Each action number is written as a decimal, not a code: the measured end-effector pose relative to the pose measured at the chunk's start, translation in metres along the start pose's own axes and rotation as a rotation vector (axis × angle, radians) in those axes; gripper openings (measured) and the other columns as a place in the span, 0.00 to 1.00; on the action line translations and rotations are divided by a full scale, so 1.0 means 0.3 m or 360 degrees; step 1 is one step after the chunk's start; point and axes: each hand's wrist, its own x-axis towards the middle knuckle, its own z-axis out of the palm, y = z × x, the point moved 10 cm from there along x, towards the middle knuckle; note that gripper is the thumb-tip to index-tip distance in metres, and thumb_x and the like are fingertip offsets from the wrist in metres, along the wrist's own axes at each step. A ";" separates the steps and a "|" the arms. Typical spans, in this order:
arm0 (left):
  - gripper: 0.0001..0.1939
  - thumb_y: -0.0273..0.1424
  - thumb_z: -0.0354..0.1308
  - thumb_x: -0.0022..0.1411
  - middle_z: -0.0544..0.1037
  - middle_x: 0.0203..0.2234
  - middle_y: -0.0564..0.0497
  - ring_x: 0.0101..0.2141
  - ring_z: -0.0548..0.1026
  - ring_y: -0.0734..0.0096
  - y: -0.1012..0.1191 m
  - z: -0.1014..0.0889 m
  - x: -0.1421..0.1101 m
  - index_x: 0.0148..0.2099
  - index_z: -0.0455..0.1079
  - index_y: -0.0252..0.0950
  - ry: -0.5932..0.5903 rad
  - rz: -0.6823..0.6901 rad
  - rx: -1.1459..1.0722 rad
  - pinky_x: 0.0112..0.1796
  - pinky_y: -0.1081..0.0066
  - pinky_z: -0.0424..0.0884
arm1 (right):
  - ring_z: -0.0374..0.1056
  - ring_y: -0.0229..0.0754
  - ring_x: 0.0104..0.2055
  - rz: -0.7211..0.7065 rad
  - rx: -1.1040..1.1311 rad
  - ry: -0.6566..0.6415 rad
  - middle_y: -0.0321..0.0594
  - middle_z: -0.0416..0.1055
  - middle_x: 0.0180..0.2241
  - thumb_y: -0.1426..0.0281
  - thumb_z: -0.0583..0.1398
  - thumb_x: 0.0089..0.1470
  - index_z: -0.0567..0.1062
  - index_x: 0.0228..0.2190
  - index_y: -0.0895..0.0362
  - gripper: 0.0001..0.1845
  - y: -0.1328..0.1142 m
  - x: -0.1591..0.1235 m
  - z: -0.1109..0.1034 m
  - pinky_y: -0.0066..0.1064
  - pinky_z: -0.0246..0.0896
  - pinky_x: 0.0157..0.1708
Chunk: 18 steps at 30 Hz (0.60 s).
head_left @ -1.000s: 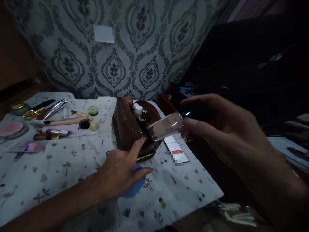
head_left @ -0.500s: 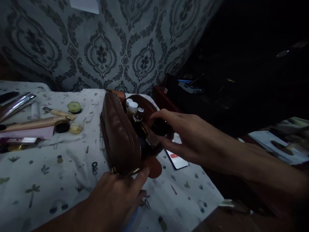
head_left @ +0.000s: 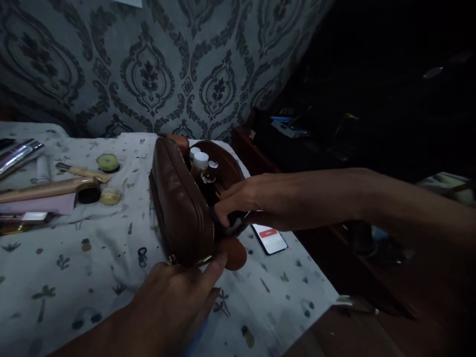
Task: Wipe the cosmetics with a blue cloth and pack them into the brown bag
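A brown leather pouch (head_left: 178,198) stands open on a printed cloth, with two white-capped bottles (head_left: 200,159) and a dark metal-topped bottle (head_left: 210,171) upright inside. My right hand (head_left: 245,203) reaches into the pouch's near end, fingers closed round a dark-capped glass bottle (head_left: 234,225) that is mostly hidden inside. My left hand (head_left: 178,297) rests on the cloth at the pouch's near corner, index finger pressing the zip edge, over something blue.
A phone (head_left: 269,238) with a lit screen lies right of the pouch. Tubes, brushes and small jars (head_left: 107,162) lie at the left on the cloth (head_left: 92,267). Patterned wall behind; dark clutter to the right beyond the table edge.
My right hand carried the glass bottle from the air down into the pouch. My left hand slid to the pouch's near corner. The view moved left and closer.
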 end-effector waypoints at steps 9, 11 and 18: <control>0.22 0.31 0.51 0.67 0.82 0.25 0.52 0.20 0.77 0.66 0.017 -0.031 0.001 0.62 0.62 0.37 0.0133 0.0082 0.0008 0.21 0.72 0.68 | 0.70 0.37 0.39 -0.0173 -0.0169 -0.0466 0.32 0.76 0.38 0.91 0.56 0.42 0.76 0.34 0.52 0.24 -0.079 0.003 0.115 0.27 0.61 0.34; 0.23 0.32 0.51 0.68 0.82 0.26 0.51 0.21 0.78 0.65 0.013 -0.023 -0.003 0.64 0.60 0.38 0.0103 0.0074 0.0001 0.21 0.72 0.68 | 0.69 0.37 0.37 -0.0170 -0.0318 -0.0538 0.33 0.75 0.38 0.92 0.57 0.42 0.76 0.33 0.53 0.24 -0.062 0.000 0.156 0.27 0.58 0.30; 0.24 0.32 0.52 0.68 0.83 0.27 0.51 0.22 0.78 0.65 0.006 -0.012 -0.010 0.64 0.60 0.40 0.0023 0.0041 0.0048 0.21 0.72 0.67 | 0.69 0.44 0.41 -0.0090 -0.0708 -0.0527 0.43 0.73 0.44 0.86 0.62 0.46 0.74 0.47 0.57 0.26 -0.032 -0.009 0.210 0.31 0.59 0.32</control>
